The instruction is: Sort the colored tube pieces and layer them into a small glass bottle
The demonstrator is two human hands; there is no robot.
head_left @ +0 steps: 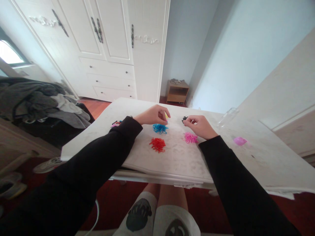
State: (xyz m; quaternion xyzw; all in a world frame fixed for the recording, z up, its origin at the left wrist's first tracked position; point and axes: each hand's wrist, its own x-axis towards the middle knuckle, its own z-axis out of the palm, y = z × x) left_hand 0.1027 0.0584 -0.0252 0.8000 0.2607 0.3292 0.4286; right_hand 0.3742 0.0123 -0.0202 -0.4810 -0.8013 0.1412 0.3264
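Observation:
My left hand (156, 114) hovers above the blue rubber bands (159, 128), its fingers curved and the thumb and forefinger a little apart. Behind those fingers a bit of yellow (166, 116) shows, mostly hidden. My right hand (200, 126) has its fingertips drawn together at the edge of a small pile of black rubber bands (184, 119); whatever is between them is too small to tell. Just below this hand lie pink rubber bands (190, 137). A heap of red rubber bands (157, 144) is nearer to me. Past my left cuff, a mixed dark and pink pile (116, 124) is partly covered.
The white table (177, 164) spans the space before me. At its right are a clear plastic container (228, 116) lying on its side and a pink-purple object (240, 141). Clothes (36, 101) are heaped at left. A white wardrobe (110, 75) and small wooden cabinet (177, 91) stand behind.

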